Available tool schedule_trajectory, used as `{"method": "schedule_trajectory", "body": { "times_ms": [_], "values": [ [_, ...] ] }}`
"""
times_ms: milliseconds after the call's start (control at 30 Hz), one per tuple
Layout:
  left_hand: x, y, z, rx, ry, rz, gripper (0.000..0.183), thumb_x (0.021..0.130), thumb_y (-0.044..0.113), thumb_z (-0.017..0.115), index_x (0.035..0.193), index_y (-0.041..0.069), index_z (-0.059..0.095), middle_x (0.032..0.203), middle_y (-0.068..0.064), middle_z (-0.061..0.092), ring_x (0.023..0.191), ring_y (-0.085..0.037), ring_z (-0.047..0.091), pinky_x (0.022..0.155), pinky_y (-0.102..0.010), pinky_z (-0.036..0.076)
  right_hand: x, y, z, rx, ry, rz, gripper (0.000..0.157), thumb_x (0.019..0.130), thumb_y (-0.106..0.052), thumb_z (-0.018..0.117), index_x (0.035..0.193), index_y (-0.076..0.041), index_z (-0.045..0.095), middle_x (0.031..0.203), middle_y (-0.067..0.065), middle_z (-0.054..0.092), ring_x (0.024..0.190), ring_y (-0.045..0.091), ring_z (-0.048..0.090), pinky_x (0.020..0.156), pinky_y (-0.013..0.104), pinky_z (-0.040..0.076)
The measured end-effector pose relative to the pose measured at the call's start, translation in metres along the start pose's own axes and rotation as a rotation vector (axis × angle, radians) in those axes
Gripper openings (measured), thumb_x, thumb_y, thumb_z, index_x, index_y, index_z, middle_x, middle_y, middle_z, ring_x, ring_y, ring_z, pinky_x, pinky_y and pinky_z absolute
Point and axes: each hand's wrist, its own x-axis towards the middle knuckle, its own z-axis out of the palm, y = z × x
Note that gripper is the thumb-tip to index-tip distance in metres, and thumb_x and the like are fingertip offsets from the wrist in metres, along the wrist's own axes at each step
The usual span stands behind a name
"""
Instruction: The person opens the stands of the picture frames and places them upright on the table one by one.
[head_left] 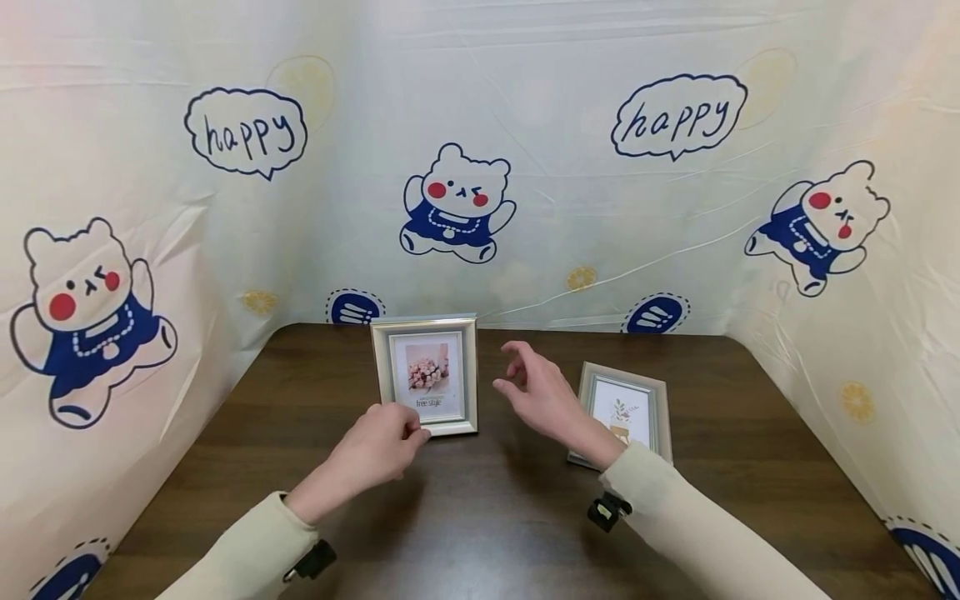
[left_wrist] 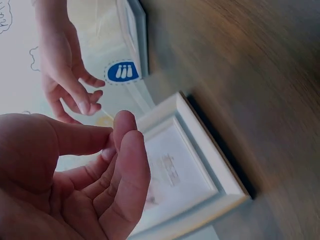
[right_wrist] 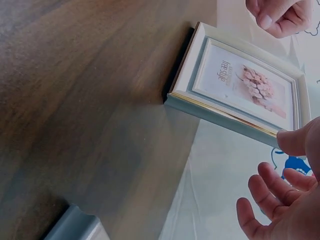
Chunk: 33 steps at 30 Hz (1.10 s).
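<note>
Head view: we are looking down at a dark wooden table [head_left: 480,517], where a picture frame [head_left: 429,371] is standing upright near the far edge, leaning slightly back. Its pale, gold-glinting border is surrounding a print of pink flowers with "free style" lettered below.

We are holding our left hand [head_left: 380,442] before the frame's lower left part, covering that corner from above. Our left thumb and fingers are curling together, the thumb meeting the index finger, and we are gripping nothing that we can see. From the right wrist, a gap is showing between this hand and the frame, so we are not grasping it.

We are hovering our right hand [head_left: 543,400] just beside the frame's right edge. Its fingers are spreading loosely with the thumb apart, and we are grasping nothing there; a strip of table and backdrop is separating it from the frame in the head view.

To the right, a second frame [head_left: 621,408] is sitting at an angle on the table, showing a plant print, while our right wrist is covering its lower part. We cannot be telling for sure whether it is standing or lying.

We are wearing pale sleeves [head_left: 697,517], and a small black device [head_left: 609,511] is hanging at each wrist. Behind everything, a pale cloth [head_left: 555,50] is displaying cartoon bears, lemon slices and "happy" in bubbles.
</note>
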Motion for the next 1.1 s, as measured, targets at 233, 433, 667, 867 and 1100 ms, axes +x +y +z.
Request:
{"method": "schedule_trajectory", "body": {
  "times_ms": [233, 433, 667, 867, 1100],
  "values": [
    [0.005, 0.009, 0.013, -0.039, 0.001, 0.062, 0.033, 0.102, 0.011, 0.070, 0.071, 0.013, 0.061, 0.057, 0.002, 0.055, 0.047, -0.012, 0.056, 0.047, -0.031, 0.045, -0.008, 0.003, -0.001, -0.002, 0.008, 0.004, 0.041, 0.098, -0.014, 0.077, 0.135, -0.011, 0.059, 0.098, -0.002, 0.065, 0.085, 0.016, 0.060, 0.074, 0.037, 0.051],
    [0.010, 0.017, 0.022, -0.065, 0.007, 0.116, 0.021, 0.100, 0.009, 0.072, 0.080, 0.011, 0.065, 0.060, 0.004, 0.057, 0.047, -0.011, 0.056, 0.048, -0.030, 0.046, -0.016, 0.005, -0.002, 0.004, 0.023, -0.017, 0.036, 0.098, -0.012, 0.077, 0.130, -0.009, 0.062, 0.094, -0.003, 0.065, 0.083, 0.015, 0.060, 0.073, 0.036, 0.052],
    [0.015, 0.025, 0.031, -0.068, 0.027, 0.194, 0.016, 0.098, 0.007, 0.073, 0.083, 0.010, 0.066, 0.059, 0.006, 0.055, 0.049, -0.010, 0.051, 0.047, -0.028, 0.044, -0.025, 0.007, -0.004, -0.002, 0.028, -0.013, 0.034, 0.098, -0.013, 0.077, 0.129, -0.009, 0.063, 0.092, -0.004, 0.064, 0.080, 0.014, 0.060, 0.071, 0.034, 0.052],
    [0.018, 0.026, 0.037, -0.100, 0.006, 0.210, 0.015, 0.099, 0.007, 0.072, 0.086, 0.009, 0.065, 0.057, 0.006, 0.055, 0.047, -0.009, 0.053, 0.046, -0.028, 0.044, -0.030, 0.007, -0.005, -0.006, 0.000, 0.018, 0.034, 0.098, -0.013, 0.077, 0.129, -0.010, 0.063, 0.091, -0.005, 0.064, 0.078, 0.013, 0.058, 0.068, 0.033, 0.052],
    [0.021, 0.028, 0.043, -0.119, -0.036, 0.219, 0.013, 0.101, 0.006, 0.069, 0.088, 0.005, 0.066, 0.055, 0.006, 0.056, 0.046, -0.010, 0.057, 0.047, -0.028, 0.046, -0.034, 0.006, -0.008, -0.007, -0.012, 0.022, 0.034, 0.098, -0.011, 0.077, 0.129, -0.010, 0.063, 0.090, -0.006, 0.064, 0.078, 0.013, 0.058, 0.069, 0.032, 0.053]
  ]
}}
